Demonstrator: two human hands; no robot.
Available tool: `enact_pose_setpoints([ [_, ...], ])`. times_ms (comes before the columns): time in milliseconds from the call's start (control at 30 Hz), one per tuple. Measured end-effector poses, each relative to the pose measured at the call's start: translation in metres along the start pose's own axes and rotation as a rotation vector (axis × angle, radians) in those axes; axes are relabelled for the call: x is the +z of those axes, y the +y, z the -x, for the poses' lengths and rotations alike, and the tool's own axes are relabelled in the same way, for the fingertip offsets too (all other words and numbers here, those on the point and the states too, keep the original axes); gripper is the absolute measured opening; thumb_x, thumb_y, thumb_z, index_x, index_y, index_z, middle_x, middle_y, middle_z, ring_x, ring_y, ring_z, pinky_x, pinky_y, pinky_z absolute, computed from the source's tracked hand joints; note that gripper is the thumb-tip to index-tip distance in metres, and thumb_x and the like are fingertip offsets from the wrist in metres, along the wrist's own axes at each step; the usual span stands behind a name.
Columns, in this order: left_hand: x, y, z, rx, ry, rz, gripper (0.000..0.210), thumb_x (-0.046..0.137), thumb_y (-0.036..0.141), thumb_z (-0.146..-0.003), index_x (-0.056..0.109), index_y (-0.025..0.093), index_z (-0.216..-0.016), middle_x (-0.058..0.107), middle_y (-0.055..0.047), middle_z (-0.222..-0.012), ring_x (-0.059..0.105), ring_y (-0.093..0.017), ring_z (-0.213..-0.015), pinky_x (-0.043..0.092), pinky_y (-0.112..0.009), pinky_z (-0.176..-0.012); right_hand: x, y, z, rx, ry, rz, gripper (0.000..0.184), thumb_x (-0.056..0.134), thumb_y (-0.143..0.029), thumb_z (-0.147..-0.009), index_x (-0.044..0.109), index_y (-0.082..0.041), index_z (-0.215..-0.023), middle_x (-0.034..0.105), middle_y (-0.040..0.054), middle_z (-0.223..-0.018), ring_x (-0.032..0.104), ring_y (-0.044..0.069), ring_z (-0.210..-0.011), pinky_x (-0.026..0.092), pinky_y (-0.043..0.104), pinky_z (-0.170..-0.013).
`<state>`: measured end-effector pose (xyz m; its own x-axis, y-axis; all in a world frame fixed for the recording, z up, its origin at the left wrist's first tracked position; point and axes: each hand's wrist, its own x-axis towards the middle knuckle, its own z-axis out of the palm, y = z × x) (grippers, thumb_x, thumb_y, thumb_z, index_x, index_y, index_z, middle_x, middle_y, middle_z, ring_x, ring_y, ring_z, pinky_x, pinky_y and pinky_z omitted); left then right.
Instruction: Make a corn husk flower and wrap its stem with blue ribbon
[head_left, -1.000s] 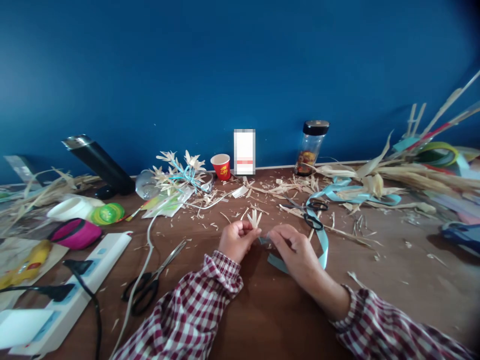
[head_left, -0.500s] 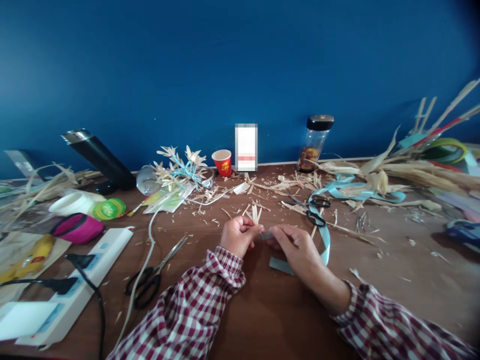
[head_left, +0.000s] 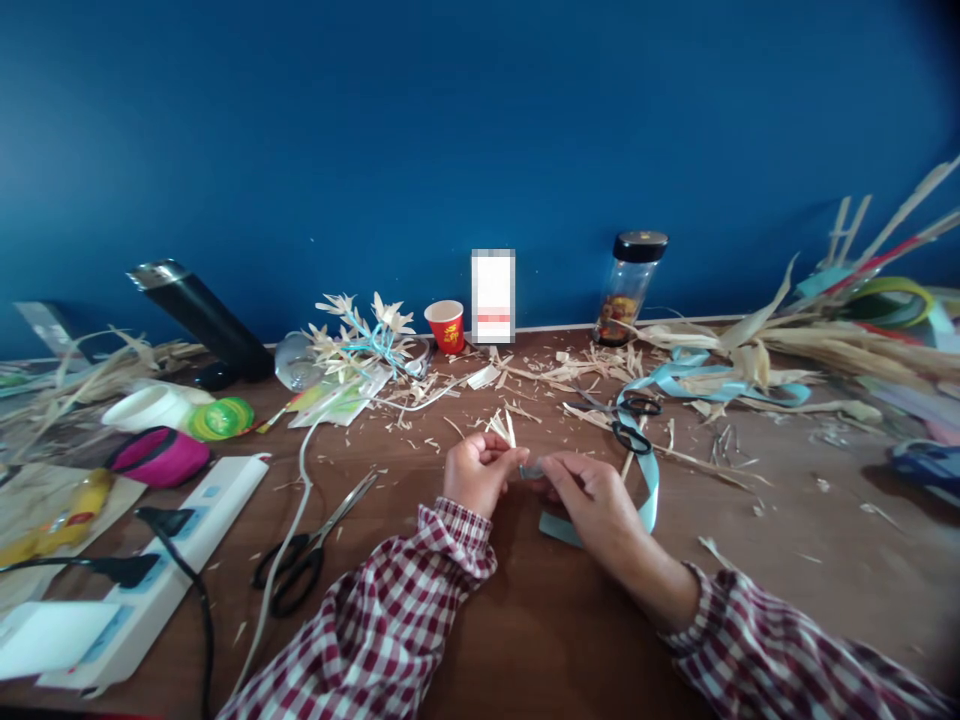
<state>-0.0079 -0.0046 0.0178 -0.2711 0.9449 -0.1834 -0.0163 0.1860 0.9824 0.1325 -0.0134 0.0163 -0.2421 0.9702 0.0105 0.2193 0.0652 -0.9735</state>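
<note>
My left hand (head_left: 478, 468) pinches a small flower of pale dried husk strips (head_left: 504, 430), whose tips fan out beyond the fingers. Between the two hands runs a short piece of grey-blue tape (head_left: 531, 470). Its right end is pinched in the fingertips of my right hand (head_left: 592, 492). Another flat blue-grey strip (head_left: 559, 529) lies on the table, partly under my right hand. Just beyond that hand, scissors with black handles (head_left: 632, 436) rest by a light-blue ribbon (head_left: 651, 490). The lower end of the husk flower is hidden by my left fingers.
On the left lie open scissors (head_left: 307, 560), a white cable (head_left: 301, 470) and a power strip (head_left: 169, 570). Finished husk flowers (head_left: 375, 335), a red paper cup (head_left: 448, 328) and a glass bottle (head_left: 630, 290) stand along the wall. Husk leaves (head_left: 840, 345) are heaped at right; scraps litter the table.
The tape between my hands shows slightly more, and the husk flower has tilted a little. Both hands stay in nearly the same place with their pinches kept. The view has shifted very slightly.
</note>
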Motion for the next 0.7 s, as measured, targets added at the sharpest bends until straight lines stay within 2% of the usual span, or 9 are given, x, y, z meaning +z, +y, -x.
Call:
enact_pose_setpoints([
  [133, 0.0017, -0.0025, 0.0004, 0.018, 0.016, -0.021, 0.026, 0.072, 0.031, -0.059, 0.054, 0.013, -0.068, 0.064, 0.0, -0.053, 0.04, -0.004, -0.031, 0.03, -0.015, -0.03, 0.0004, 0.0002, 0.0008, -0.004, -0.025, -0.023, 0.032, 0.045, -0.04, -0.084, 0.068, -0.017, -0.086, 0.067, 0.0043, -0.073, 0.06, 0.018, -0.068, 0.047, 0.025, -0.06],
  [367, 0.002, 0.0002, 0.0026, 0.038, -0.005, -0.051, 0.027, 0.071, 0.032, -0.059, 0.055, 0.013, -0.068, 0.064, 0.0, -0.054, 0.043, -0.006, -0.034, 0.035, -0.017, -0.034, -0.0019, -0.0035, -0.0005, -0.046, -0.027, 0.047, 0.032, 0.043, -0.038, -0.085, 0.066, -0.017, -0.079, 0.065, 0.0034, -0.069, 0.059, 0.018, -0.068, 0.045, 0.025, -0.061],
  [567, 0.0016, -0.0016, 0.003, 0.059, 0.01, -0.045, 0.026, 0.072, 0.031, -0.059, 0.055, 0.013, -0.067, 0.063, 0.0, -0.052, 0.044, -0.006, -0.036, 0.033, -0.016, -0.034, -0.0029, -0.0069, 0.0005, -0.11, -0.001, 0.12, 0.03, 0.043, -0.035, -0.086, 0.065, -0.018, -0.075, 0.064, 0.0018, -0.07, 0.056, 0.016, -0.066, 0.042, 0.024, -0.062],
  [700, 0.0021, -0.0019, 0.0055, 0.09, 0.021, -0.057, 0.027, 0.072, 0.033, -0.06, 0.055, 0.013, -0.068, 0.063, 0.0, -0.054, 0.048, -0.008, -0.039, 0.037, -0.018, -0.036, -0.0027, -0.002, -0.0008, -0.072, 0.001, 0.079, 0.03, 0.044, -0.037, -0.085, 0.066, -0.018, -0.079, 0.066, 0.0029, -0.071, 0.059, 0.018, -0.068, 0.044, 0.025, -0.061],
])
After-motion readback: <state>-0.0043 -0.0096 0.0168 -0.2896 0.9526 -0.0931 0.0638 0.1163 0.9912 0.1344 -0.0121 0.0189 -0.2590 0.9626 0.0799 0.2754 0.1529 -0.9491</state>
